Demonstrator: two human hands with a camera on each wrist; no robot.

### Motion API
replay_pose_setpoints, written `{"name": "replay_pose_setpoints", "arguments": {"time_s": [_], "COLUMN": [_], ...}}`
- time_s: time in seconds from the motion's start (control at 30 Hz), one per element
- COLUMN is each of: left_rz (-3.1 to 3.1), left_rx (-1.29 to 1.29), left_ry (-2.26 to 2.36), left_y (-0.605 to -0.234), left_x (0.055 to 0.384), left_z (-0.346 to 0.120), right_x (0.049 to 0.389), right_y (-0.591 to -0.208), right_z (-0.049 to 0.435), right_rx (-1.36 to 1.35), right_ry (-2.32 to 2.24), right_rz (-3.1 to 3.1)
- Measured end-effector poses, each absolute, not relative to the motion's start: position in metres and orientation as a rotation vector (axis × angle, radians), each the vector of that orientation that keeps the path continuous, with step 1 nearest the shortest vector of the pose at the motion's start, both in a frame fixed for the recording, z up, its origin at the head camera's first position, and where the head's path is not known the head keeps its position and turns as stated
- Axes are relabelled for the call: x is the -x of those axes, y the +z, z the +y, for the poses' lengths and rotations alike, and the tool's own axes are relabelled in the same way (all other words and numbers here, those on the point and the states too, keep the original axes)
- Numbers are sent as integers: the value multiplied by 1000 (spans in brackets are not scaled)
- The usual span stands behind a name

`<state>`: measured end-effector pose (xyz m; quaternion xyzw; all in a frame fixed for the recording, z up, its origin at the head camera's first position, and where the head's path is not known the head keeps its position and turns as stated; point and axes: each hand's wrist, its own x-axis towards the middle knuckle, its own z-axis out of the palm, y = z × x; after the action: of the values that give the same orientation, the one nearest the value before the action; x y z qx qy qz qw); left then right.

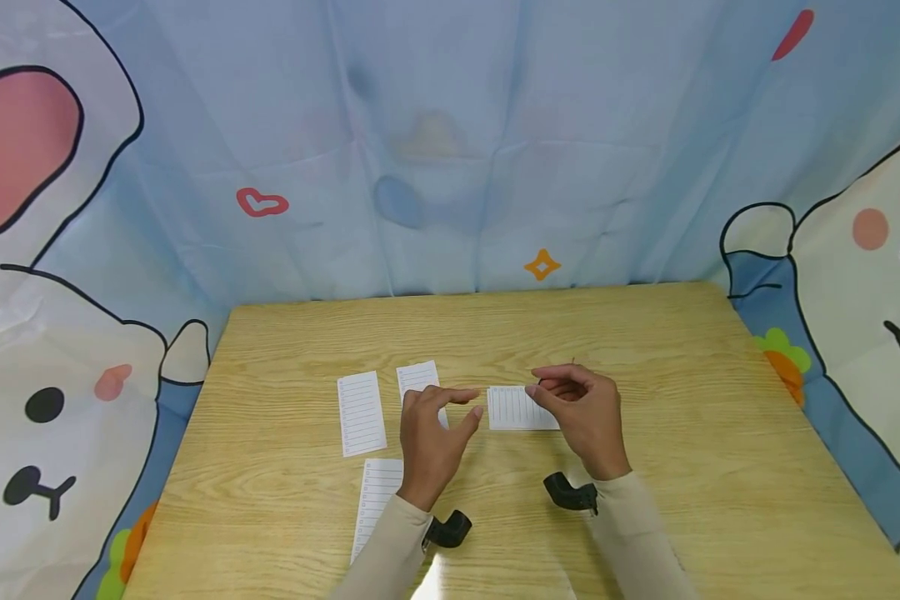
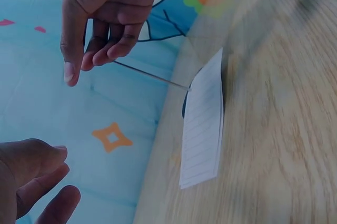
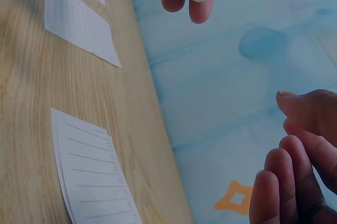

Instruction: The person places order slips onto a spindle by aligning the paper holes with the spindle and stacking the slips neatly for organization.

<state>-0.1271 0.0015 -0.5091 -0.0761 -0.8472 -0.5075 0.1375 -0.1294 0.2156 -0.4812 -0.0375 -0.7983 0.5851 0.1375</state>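
A small stack of white lined slips (image 1: 516, 408) lies in front of both hands. A thin metal spike (image 2: 152, 75) stands up from it, and a dark round edge (image 2: 184, 109) shows behind the paper. Right of the stack, my right hand (image 1: 591, 421) hovers with loosely bent fingers, thumb and forefinger apart. The spike's upper end meets or passes behind its fingers in the left wrist view; contact cannot be told. Across from it, my left hand (image 1: 431, 446) is raised, thumb and forefinger spread with nothing between them. In the right wrist view the spike is hidden.
Left of the hands lie separate lined slips: one at far left (image 1: 362, 414), another partly behind the left hand (image 1: 417, 377), and a third nearer slip (image 1: 378, 487) partly under the left forearm. A printed curtain (image 1: 435, 225) borders the wooden table (image 1: 720, 467).
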Motion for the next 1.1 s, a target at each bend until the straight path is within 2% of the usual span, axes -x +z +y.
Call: {"name": "replay_pose_setpoints", "arguments": {"time_s": [1.1], "left_rz": [-2465], "left_rx": [10], "left_ry": [-1379], "left_y": [-531], "left_x": [102], "left_z": [-36], "right_x": [126], "right_y": [-512], "right_z": [169], "right_rx": [-85], "right_ry": [1758], "right_rz": [-2491]}}
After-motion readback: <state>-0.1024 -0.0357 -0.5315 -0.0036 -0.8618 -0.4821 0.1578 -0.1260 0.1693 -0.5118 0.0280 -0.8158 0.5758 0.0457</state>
